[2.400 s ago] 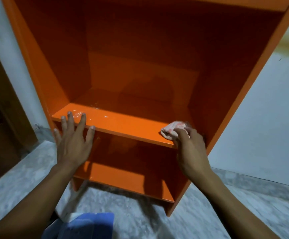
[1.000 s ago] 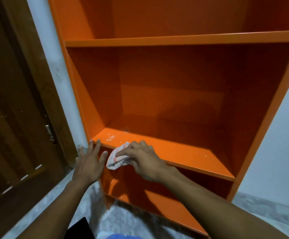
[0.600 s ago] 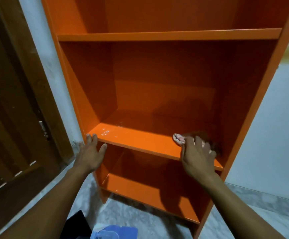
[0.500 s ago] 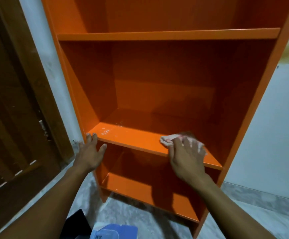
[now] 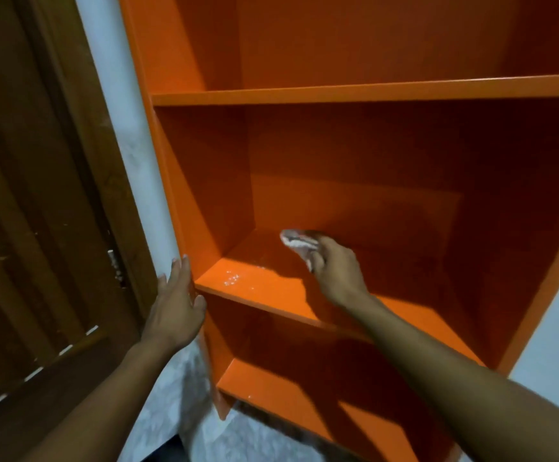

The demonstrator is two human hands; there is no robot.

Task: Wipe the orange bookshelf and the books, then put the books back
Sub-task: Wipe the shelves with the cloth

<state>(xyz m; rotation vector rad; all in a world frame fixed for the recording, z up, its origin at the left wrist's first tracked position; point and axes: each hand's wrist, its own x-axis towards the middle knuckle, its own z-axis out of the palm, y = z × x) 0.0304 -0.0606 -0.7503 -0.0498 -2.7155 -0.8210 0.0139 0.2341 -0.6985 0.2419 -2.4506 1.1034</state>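
Observation:
The orange bookshelf (image 5: 354, 91) fills the view, with no books on the visible shelves. My right hand (image 5: 336, 270) reaches deep into the middle compartment and presses a crumpled pinkish-white cloth (image 5: 296, 243) on the shelf board near the back left corner. My left hand (image 5: 174, 306) rests flat, fingers apart, against the bookshelf's left side panel at the level of that board. White specks (image 5: 231, 280) lie on the board's front left. No books are in view.
A brown wooden door (image 5: 37, 208) stands left of the bookshelf, with a strip of pale wall (image 5: 138, 181) between them. Grey marble floor (image 5: 184, 388) lies below. A white wall (image 5: 558, 335) borders the bookshelf's right side.
My right hand has slid the cloth from the board's front right to the back left corner. The view has shifted to the left. My left hand stays on the side panel.

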